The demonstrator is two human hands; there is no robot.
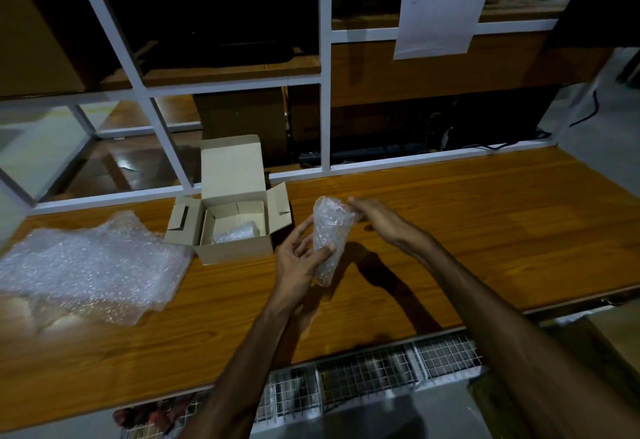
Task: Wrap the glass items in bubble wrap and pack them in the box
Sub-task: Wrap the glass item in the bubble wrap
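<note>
**Wrapped glass being held above the table beside the open box**

A tall glass item rolled in clear bubble wrap (329, 241) is being held upright, slightly tilted, above the brown wooden tabletop (467, 230), just to the right of the small open cardboard box (235, 248). The bundle is being gripped by the left hand (299, 258), whose thumb is being pressed across its lower front while the fingers are being curled behind it. The upper right edge of the wrap is being touched by the fingers of the right hand (377, 216); whether the wrap is being pinched there cannot be told, since the fingertips are being hidden behind the bundle. The two hands are being kept close together, one on each side of the bundle.

The box is being left standing on the table with its lid flap raised at the back and its side flaps spread. Another bubble-wrapped piece (235, 232) is lying inside it, beside a cardboard divider (239, 211).

A loose pile of clear bubble-wrap sheets (90, 265) is lying on the left part of the table, touching the box's left flap. A white metal shelf frame (325, 92) is standing behind the table, with a white paper sheet (443, 2) hanging on it.
</note>
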